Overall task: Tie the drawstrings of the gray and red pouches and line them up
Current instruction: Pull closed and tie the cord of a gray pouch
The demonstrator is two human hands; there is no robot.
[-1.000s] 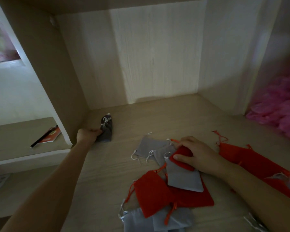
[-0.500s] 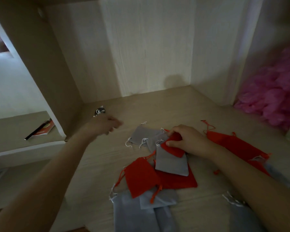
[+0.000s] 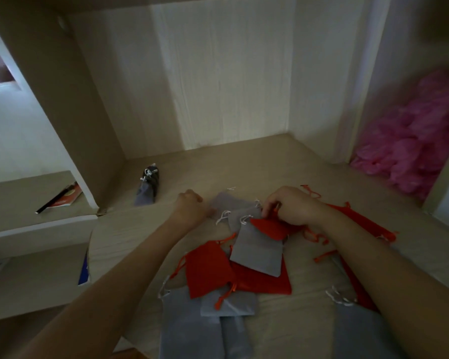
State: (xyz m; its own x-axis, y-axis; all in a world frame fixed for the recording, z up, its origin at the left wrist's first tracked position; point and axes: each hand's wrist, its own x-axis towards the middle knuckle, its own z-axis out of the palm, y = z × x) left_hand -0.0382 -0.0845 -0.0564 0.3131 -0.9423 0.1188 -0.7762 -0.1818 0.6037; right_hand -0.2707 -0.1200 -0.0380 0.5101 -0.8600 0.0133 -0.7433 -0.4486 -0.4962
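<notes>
Left hand (image 3: 189, 207) returned to pile; one tied gray pouch (image 3: 147, 186) aside.

View: single head-worn wide-angle camera, no second view to share anything with.
Position: above and behind the forearms, over the near edge of the bench (image 3: 130, 237).
Facing: forward and down, into a wooden alcove, toward the back panel (image 3: 226, 81).
Nearness: close; forearms enter from the bottom corners, left hand (image 3: 189, 207) and right hand (image 3: 293, 206) near frame centre.
Coverage: scattered pouches (image 3: 259, 252) in the lower middle, side shelf (image 3: 31, 193) at left edge, pink bags (image 3: 420, 141) at right edge.
Distortion: straight panel edges bowed toward the borders.
</notes>
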